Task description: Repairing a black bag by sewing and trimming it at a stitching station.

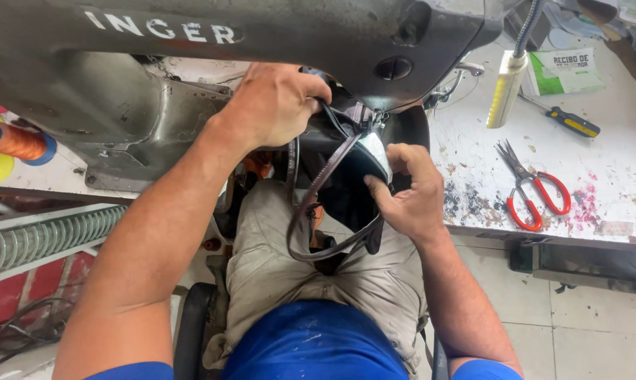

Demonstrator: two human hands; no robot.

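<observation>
Left hand (276, 105) clenched on black leather bag (346, 162) under grey sewing machine (212, 42); right hand (409, 197) pinches bag edge; brown strap (311, 204) loops down. Bag contents not visible.

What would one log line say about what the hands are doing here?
left hand: grips black bag under sewing machine | right hand: pinches bag edge | brown strap: hangs looped over lap | red scissors: on table

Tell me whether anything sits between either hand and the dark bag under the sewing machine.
Nothing visible does. The left hand grips the bag at its top and the right hand pinches its edge; the brown strap hangs loose below.
</observation>
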